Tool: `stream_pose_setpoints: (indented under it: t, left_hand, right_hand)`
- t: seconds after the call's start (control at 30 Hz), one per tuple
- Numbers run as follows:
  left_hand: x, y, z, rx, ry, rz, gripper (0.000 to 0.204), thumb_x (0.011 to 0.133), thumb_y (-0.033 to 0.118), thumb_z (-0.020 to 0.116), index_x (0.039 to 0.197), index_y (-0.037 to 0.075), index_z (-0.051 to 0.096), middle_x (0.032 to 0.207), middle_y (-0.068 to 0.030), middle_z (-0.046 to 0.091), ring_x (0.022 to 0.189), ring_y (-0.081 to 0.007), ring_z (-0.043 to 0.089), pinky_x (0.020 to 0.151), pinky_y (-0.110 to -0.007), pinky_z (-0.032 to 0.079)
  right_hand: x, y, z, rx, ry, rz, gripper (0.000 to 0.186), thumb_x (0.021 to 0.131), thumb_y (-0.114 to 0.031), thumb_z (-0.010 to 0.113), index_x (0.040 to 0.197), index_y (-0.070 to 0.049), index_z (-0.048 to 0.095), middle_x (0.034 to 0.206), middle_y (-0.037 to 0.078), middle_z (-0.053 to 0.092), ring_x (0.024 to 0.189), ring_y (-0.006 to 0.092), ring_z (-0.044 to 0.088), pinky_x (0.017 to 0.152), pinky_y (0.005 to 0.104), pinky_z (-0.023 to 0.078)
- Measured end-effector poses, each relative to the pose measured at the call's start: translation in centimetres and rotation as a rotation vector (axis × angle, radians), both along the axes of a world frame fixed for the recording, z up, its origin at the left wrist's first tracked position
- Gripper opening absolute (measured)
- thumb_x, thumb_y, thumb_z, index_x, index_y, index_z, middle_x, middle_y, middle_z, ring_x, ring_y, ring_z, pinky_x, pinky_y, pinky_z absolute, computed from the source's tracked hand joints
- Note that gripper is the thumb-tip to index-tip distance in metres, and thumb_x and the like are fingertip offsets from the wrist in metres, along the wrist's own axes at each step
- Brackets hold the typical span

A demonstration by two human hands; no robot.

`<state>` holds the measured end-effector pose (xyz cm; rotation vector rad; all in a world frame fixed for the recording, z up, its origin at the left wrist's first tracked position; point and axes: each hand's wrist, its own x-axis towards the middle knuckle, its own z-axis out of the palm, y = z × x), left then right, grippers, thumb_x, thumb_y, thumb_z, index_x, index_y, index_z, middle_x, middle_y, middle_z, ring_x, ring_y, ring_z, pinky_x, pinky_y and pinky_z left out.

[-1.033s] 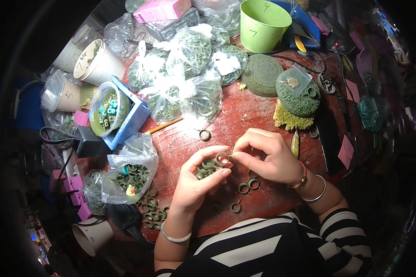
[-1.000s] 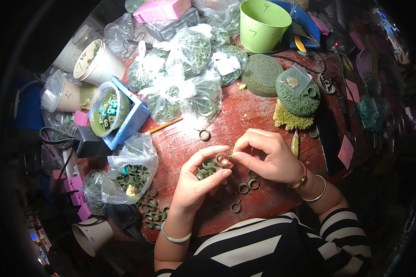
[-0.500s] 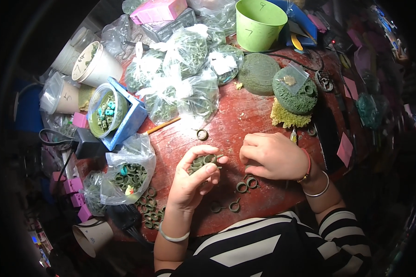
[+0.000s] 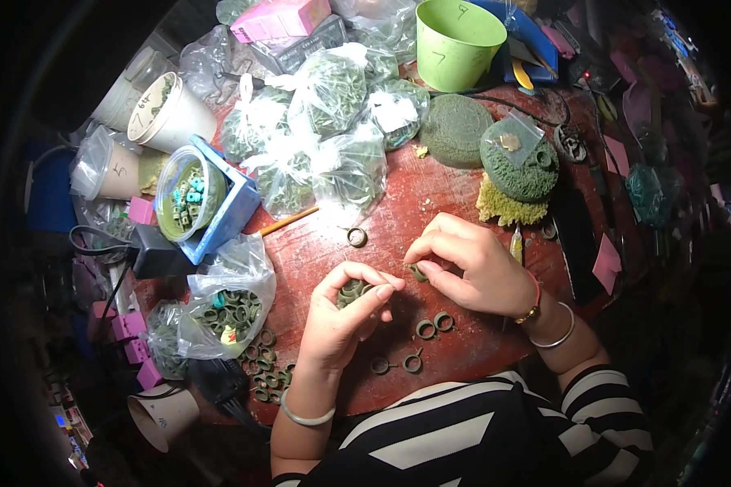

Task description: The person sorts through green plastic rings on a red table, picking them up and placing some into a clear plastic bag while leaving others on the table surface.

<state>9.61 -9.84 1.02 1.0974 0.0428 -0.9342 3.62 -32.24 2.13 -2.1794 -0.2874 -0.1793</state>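
Observation:
My left hand (image 4: 337, 321) is curled round several dark green rings (image 4: 351, 292), with its thumb and forefinger tips together. Facing it, my right hand (image 4: 479, 264) pinches one dark green ring (image 4: 417, 273) between thumb and fingers, just above the table and apart from the left hand. On the red table below lie two rings side by side (image 4: 434, 325). Closer to me are two more rings, each with a short stem, one of them a stemmed ring (image 4: 413, 362). Another ring (image 4: 356, 237) lies alone beyond my left hand.
At left, a plastic bag (image 4: 231, 312) spills green rings onto the red table (image 4: 398, 211). A tub (image 4: 169, 203) of small parts leans in a blue stand (image 4: 240, 195). Knotted bags (image 4: 333, 89), a green bucket (image 4: 455, 49) and round green pads (image 4: 455, 130) stand farther back.
My right hand has lifted from near the paired rings and moved left, with a ring now visible in its fingers. The left hand has closed slightly round its rings.

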Motion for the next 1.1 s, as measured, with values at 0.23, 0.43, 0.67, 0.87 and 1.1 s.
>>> stream_pose_setpoints:
  t: [0.23,0.43,0.67,0.87,1.1]
  left_hand:
    - [-0.7,-0.2,0.1,-0.027,-0.047,-0.085,0.031,0.088,0.003,0.077,0.117,0.004,0.065,0.091,-0.002,0.07,0.069,-0.0051,0.063,0.049,-0.015,0.04]
    - [-1.0,-0.8,-0.2,0.139,-0.413,0.041,0.033,0.085,-0.004,0.077,0.115,0.003,0.066,0.085,0.0002,0.066,0.062,-0.0029,0.057,0.048,-0.015,0.037]
    - [-1.0,-1.1,0.1,0.208,-0.512,0.075,0.033,0.087,-0.004,0.075,0.118,0.001,0.066,0.09,-0.0007,0.068,0.068,-0.0018,0.058,0.053,-0.015,0.041]
    - [-1.0,-1.3,0.2,0.148,-0.521,0.087,0.035,0.087,-0.007,0.074,0.12,0.0,0.066,0.096,-0.0027,0.069,0.075,-0.0038,0.061,0.062,-0.015,0.047]
    - [-0.9,-0.9,0.0,0.198,-0.58,0.064,0.036,0.086,-0.007,0.074,0.121,-0.001,0.065,0.099,-0.004,0.069,0.076,-0.0046,0.062,0.063,-0.016,0.049]
  right_hand:
    - [-0.5,2.4,-0.2,0.291,-0.034,-0.053,0.021,0.083,0.008,0.068,0.101,-0.002,0.07,0.092,0.009,0.063,0.084,0.0195,0.063,0.073,0.0295,0.051]
    - [-0.2,2.0,0.2,0.218,-0.084,-0.095,0.024,0.082,0.011,0.067,0.104,0.001,0.069,0.094,0.012,0.065,0.083,0.0212,0.064,0.071,0.0303,0.051]
    - [-0.2,1.6,0.2,0.191,-0.166,-0.084,0.019,0.082,0.006,0.074,0.1,0.001,0.068,0.09,0.011,0.067,0.078,0.0221,0.065,0.066,0.0307,0.051]
    - [-0.2,1.7,0.1,0.131,-0.173,-0.136,0.015,0.083,0.005,0.075,0.094,0.001,0.065,0.088,0.012,0.066,0.077,0.0246,0.065,0.066,0.0317,0.051]
    - [-0.1,1.7,0.0,0.158,-0.14,-0.137,0.015,0.083,0.005,0.075,0.094,0.001,0.065,0.087,0.012,0.066,0.077,0.0242,0.066,0.067,0.0321,0.051]
